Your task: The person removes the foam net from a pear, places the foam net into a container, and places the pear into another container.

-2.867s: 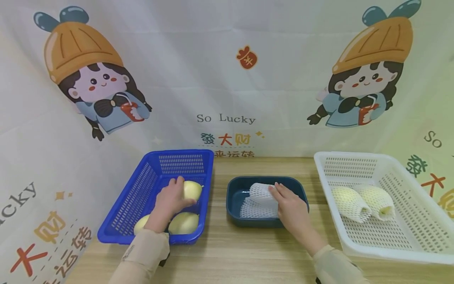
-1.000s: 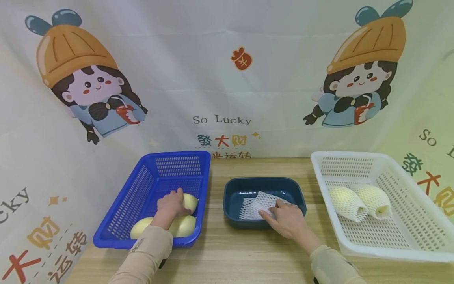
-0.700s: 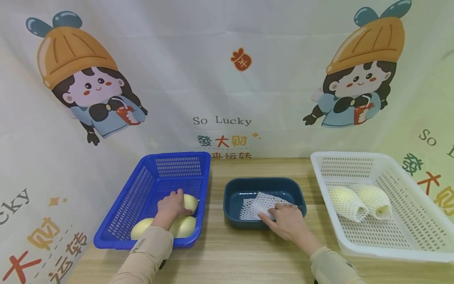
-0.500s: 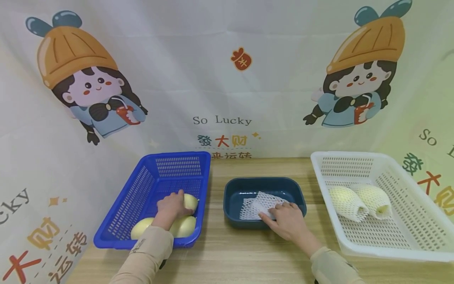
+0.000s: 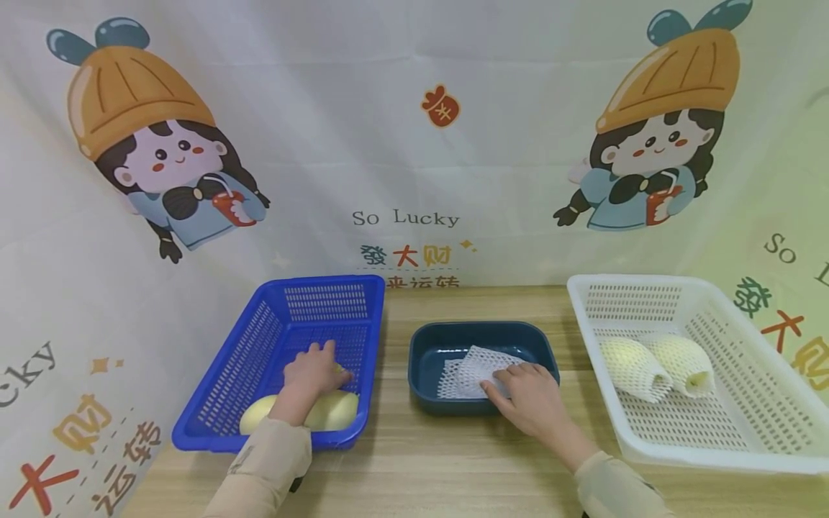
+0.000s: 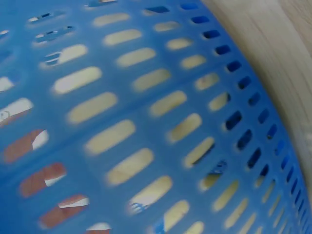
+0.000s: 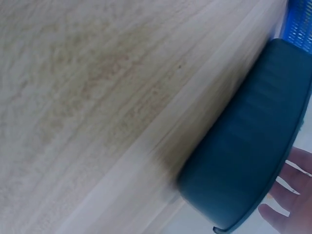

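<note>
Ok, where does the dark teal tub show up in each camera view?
Head: dark teal tub, lower centre.
Left wrist: not visible.
Right wrist: right side, outer wall showing.
Shared landmark: blue slotted basket, left of the tub in head, filling most of left wrist, top right corner in right wrist.

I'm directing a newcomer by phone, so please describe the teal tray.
On the wooden table, find the blue basket and the white basket. The teal tray sits between them, white foam netting inside. Unlike either basket, its walls show no holes.

Yellow fruit [image 5: 341, 411] in basket [image 5: 327, 302]; netting [image 5: 476, 368] in dish [image 5: 453, 406].
</note>
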Demonstrator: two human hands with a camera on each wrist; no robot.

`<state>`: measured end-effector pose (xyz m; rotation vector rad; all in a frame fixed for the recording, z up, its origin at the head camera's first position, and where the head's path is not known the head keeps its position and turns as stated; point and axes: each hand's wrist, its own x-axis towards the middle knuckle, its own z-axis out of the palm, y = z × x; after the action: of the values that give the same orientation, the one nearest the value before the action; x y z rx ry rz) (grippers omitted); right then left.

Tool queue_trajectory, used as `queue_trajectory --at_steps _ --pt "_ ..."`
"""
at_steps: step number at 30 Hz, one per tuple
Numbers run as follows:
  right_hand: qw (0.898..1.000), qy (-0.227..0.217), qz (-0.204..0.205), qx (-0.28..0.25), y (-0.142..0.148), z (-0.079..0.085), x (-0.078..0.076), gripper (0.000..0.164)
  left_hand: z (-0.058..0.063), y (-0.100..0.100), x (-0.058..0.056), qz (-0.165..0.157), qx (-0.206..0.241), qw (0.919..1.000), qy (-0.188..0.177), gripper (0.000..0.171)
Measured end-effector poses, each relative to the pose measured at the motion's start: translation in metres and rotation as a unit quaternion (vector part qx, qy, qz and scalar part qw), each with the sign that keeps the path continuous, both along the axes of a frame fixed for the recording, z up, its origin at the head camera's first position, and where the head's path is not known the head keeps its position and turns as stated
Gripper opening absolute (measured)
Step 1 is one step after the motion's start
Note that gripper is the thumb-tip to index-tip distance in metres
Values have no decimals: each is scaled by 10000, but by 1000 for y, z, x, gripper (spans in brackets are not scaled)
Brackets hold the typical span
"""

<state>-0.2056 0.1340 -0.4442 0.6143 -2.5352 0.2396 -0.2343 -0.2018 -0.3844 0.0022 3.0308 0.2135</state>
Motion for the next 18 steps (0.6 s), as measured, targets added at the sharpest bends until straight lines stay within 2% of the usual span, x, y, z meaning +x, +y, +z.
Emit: queue_trajectory --at_steps 3,9,14,18 --pt "9999 91 34 -92 1 5 2 36 6 2 5 -115 -2 9997 227 70" --pt "9986 334 222 -354 8 23 9 30 13 10 20 -313 194 9938 1052 65" --pt "9968 623 266 -431 23 44 16 28 12 23 41 -529 553 9833 1654 64" --pt "9963 713 144 -460 38 60 22 30 4 31 61 -714 755 9716 2127 64"
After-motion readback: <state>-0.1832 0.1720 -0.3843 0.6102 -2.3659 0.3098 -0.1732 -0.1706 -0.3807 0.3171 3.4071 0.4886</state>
